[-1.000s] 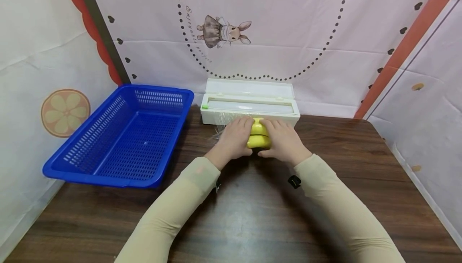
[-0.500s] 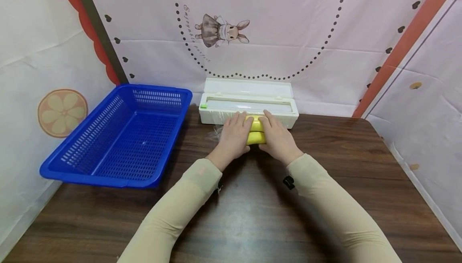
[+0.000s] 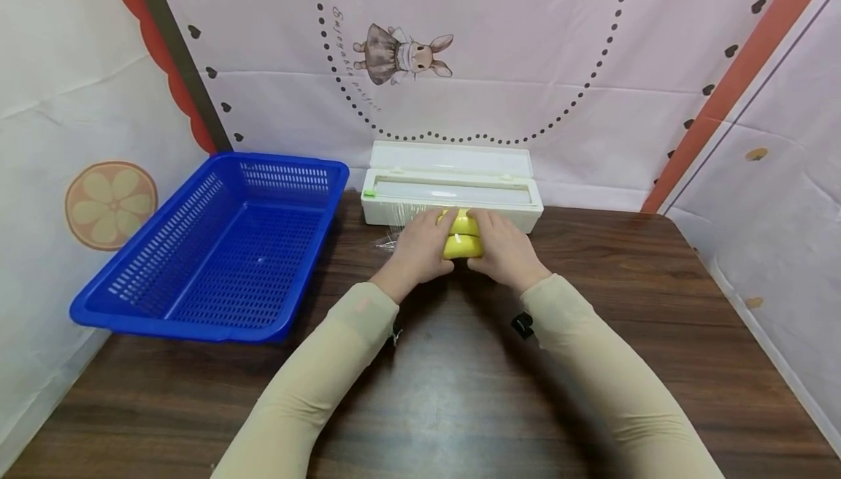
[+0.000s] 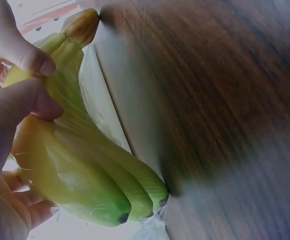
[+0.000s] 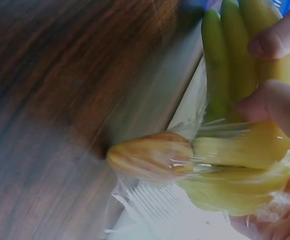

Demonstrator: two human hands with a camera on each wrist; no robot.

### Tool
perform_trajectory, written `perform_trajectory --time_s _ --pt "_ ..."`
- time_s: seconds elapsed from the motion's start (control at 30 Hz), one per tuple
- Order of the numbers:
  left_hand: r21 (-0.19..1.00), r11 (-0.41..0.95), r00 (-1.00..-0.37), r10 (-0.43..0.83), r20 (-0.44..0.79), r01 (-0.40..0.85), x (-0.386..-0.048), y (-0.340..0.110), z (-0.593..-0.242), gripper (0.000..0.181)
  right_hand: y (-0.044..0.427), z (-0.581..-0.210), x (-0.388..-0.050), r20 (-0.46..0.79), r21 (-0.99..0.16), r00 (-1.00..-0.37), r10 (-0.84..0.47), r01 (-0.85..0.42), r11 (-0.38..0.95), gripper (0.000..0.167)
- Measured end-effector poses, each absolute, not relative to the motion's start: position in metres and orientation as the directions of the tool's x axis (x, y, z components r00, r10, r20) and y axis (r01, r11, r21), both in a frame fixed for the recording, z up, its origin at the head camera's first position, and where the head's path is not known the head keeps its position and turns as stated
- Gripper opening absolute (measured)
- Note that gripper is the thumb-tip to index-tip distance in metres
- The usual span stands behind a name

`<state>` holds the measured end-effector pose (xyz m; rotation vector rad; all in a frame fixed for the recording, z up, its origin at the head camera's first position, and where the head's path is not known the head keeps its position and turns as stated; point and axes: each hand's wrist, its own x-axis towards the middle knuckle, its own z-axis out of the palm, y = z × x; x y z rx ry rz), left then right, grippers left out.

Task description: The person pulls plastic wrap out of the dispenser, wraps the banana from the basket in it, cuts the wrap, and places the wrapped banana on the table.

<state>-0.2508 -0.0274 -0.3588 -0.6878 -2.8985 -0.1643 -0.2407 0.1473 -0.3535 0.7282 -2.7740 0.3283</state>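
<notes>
A bunch of yellow bananas with greenish tips [image 3: 463, 247] is wrapped in clear plastic wrap [image 5: 147, 207]. My left hand [image 3: 419, 249] grips it from the left and my right hand [image 3: 506, 253] from the right. Both thumbs press on the bananas' near side in the left wrist view, with fingers curled round behind. The brown stem end [image 5: 152, 156] sticks out toward the table in the right wrist view. Close behind the hands stands a white plastic wrap dispenser box [image 3: 371, 210], lid raised. Loose film hangs by my left hand. My hands hide much of the bunch in the head view.
A blue perforated plastic basket [image 3: 259, 334] stands on the left of the dark wooden table [image 3: 434, 406]. A small green slider [image 3: 369, 193] sits at the box's left end. Fabric backdrops with printed patterns rise behind and at both sides.
Both hands, still holding the bananas, have moved slightly away from me toward the dispenser box and a little left. The basket and box stay in place while the head view shifts slightly.
</notes>
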Motion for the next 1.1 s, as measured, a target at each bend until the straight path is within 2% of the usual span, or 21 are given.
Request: perform_trajectory --time_s 0.2,0.4,0.77,1.1 --pt "0.067 0.884 -0.880 0.451 0.146 0.464 -0.253 -0.030 -0.355 0.096 0.151 -0.348 -0.247 0.231 -0.177 -0.854 -0.467 -0.509 0.843 0.073" --pt "0.076 0.866 -0.865 0.482 0.138 0.495 -0.253 -0.032 -0.351 0.093 0.155 -0.347 -0.249 0.214 -0.216 -0.854 -0.475 -0.515 0.829 0.072" --pt "0.201 0.849 -0.873 0.476 0.111 0.488 -0.251 -0.035 -0.352 0.079 0.158 -0.343 -0.248 0.122 -0.276 -0.870 -0.478 -0.493 0.825 0.071" --pt "0.245 0.840 -0.870 0.492 0.035 0.485 -0.249 -0.036 -0.350 0.070 0.159 -0.340 -0.247 0.049 -0.340 -0.855 -0.516 -0.500 0.796 0.066"
